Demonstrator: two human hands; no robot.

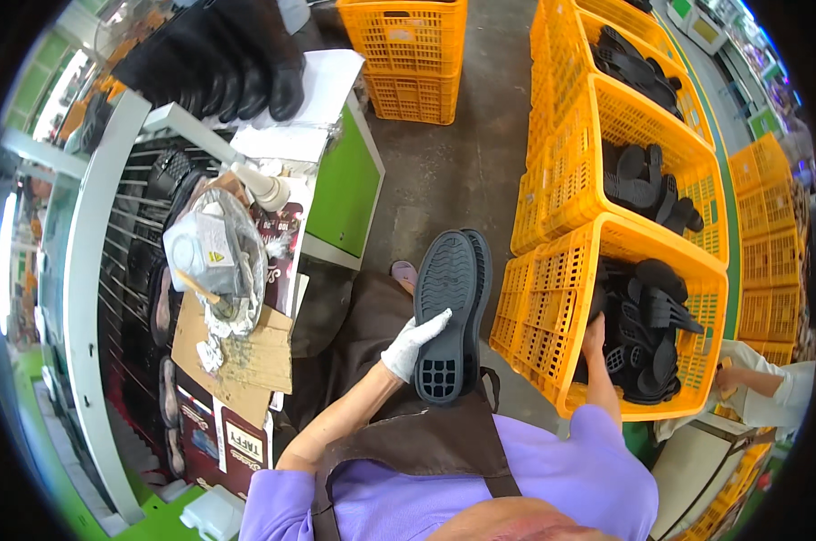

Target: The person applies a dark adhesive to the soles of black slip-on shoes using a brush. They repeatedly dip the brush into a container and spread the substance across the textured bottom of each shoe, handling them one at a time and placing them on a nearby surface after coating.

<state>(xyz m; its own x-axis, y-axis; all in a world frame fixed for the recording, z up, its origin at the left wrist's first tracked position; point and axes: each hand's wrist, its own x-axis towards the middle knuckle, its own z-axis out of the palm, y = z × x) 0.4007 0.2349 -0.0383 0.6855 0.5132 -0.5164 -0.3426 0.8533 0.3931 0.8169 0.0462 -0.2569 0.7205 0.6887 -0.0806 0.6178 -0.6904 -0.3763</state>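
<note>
My left hand point(411, 347), in a white glove, grips two dark rubber shoe soles in front of my apron. The upper shoe sole point(445, 279) shows its wavy tread and a grid of square hollows at the heel end. Behind it, the second sole point(483, 307) shows mostly along its right edge. My bare right hand point(594, 335) reaches down inside the nearest yellow crate point(552, 293), at its left wall. Black soles point(640, 347) lie loosely piled in that crate, beside the hand. The right fingers are mostly hidden, so their hold is unclear.
Beyond the nearest crate, more yellow crates point(566, 176) hold dark soles. Stacked crates point(412, 68) stand ahead. On the left, a rack and green cabinet point(346, 185) carry black boots point(236, 63), cardboard point(236, 356) and a white container point(200, 243). Another person's arm point(755, 380) is at right.
</note>
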